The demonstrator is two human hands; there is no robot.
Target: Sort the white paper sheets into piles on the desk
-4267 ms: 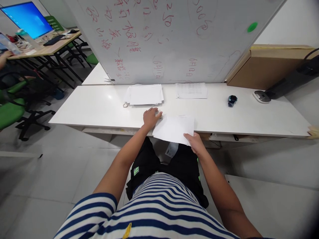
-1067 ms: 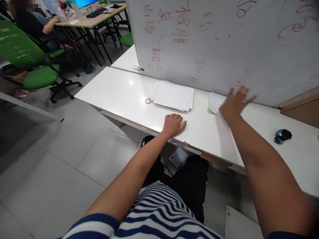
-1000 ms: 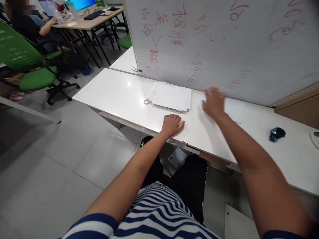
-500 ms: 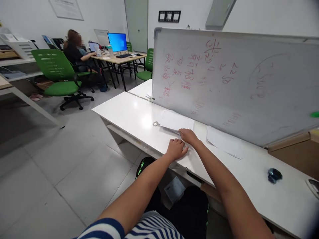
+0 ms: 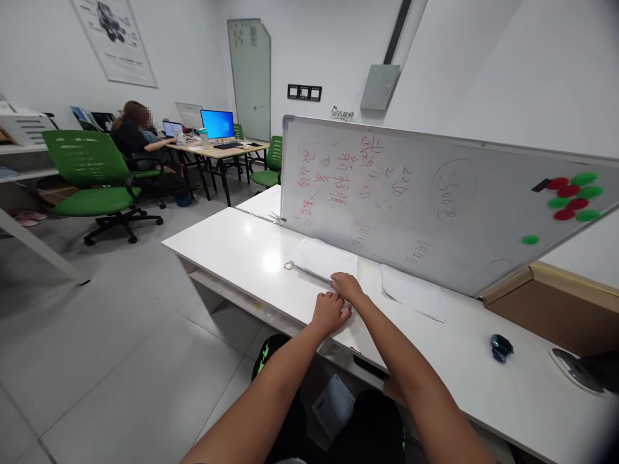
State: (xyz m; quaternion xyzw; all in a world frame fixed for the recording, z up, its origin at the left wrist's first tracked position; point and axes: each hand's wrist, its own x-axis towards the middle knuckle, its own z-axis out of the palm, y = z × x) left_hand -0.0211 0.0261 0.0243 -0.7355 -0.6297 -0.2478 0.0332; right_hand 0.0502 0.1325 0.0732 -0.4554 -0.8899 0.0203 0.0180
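Observation:
A stack of white papers (image 5: 324, 256) lies on the white desk (image 5: 232, 235), with its near edge slightly lifted. My right hand (image 5: 346, 285) pinches that edge at the near right corner, its thumb hidden beneath. Just in front of it, my left hand (image 5: 331, 313) lies on the desk near the front edge, palm down, fingers bent a little and thumb apart, holding nothing. A small ring-shaped object (image 5: 289, 265) sits at the stack's left corner. Farther right is a second pile of loose papers (image 5: 416, 298).
A whiteboard (image 5: 348, 193) with red writing and round magnets (image 5: 569, 191) stands along the desk's back. On the right are a cardboard box (image 5: 546, 303), a small dark blue object (image 5: 501, 347) and an oval object (image 5: 575, 370). A person (image 5: 138, 138) sits at a far desk.
The view has tilted up and swung a little right, bringing the magnets into sight. Both hands keep nearly the same place at the paper stack.

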